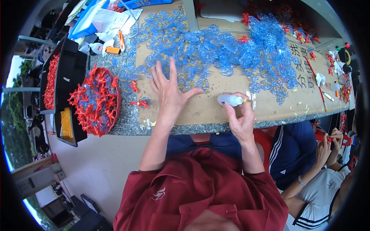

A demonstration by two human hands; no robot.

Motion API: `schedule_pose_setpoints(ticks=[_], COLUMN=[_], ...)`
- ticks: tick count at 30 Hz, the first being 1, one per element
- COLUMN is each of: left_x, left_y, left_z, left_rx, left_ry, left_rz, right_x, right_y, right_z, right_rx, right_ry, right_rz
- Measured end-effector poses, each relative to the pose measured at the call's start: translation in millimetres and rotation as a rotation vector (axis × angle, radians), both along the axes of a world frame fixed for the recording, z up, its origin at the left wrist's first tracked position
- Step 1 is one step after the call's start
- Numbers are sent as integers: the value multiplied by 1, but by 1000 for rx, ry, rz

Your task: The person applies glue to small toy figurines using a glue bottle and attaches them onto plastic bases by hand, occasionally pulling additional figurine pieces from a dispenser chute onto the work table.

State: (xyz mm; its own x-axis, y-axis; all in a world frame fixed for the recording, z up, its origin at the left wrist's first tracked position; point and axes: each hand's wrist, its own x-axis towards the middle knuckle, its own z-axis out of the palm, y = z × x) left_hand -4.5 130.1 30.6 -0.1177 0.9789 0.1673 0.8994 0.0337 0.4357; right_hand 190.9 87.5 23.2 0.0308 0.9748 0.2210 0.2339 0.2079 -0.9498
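Note:
My left hand (168,90) lies with its fingers spread, their tips at the near edge of a wide heap of clear blue plastic pieces (200,50) with yellow bits among them. In my right hand (242,118) is a small white squeeze bottle (230,100), gripped between thumb and fingers and lying roughly sideways above the cardboard (200,109). Its yellowish tip points right. Left of my left hand, a small red and blue figure (142,103) rests at the cardboard's edge, with a red piece (134,86) just beyond it.
At the left stand a red tray (116,115) heaped with red and blue figures and a black bin (73,54) of red and yellow parts. An orange-handled cutter (121,41) and another bottle (96,48) lie behind. On the right, a co-worker's hands (329,143) hold a red piece.

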Motion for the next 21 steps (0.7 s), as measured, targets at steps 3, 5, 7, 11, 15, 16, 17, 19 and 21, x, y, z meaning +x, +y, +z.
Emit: schedule_pose_setpoints(ticks=[3,5,7,11,15,16,17,19,21], left_x=[13,26,39,64,82,88,94,107,117], left_y=[2,1,4,12,19,21,23,28,32], left_z=[-6,-4,-7,-9,-14,-13,-12,-13,-15], left_rx=[84,81,88,98,119,121,123,136,149], left_ry=[-42,-98,-100,-115,-118,-101,-84,-96,-103], left_rz=[-64,-76,-97,-140,-179,-199,-219,-238,-249], right_x=[-4,-4,2,15,28,32,36,44,48], right_y=[1,2,3,2,4,5,6,11,16], right_z=[0,6,5,-1,-2,-2,-3,-3,-4], right_rx=[42,-14,-15,6,-68,-65,-62,-57,-29], right_ry=[-5,7,-20,9,140,138,163,190,218], right_rz=[18,45,42,-40,-119,-125,-156,-185,-245])
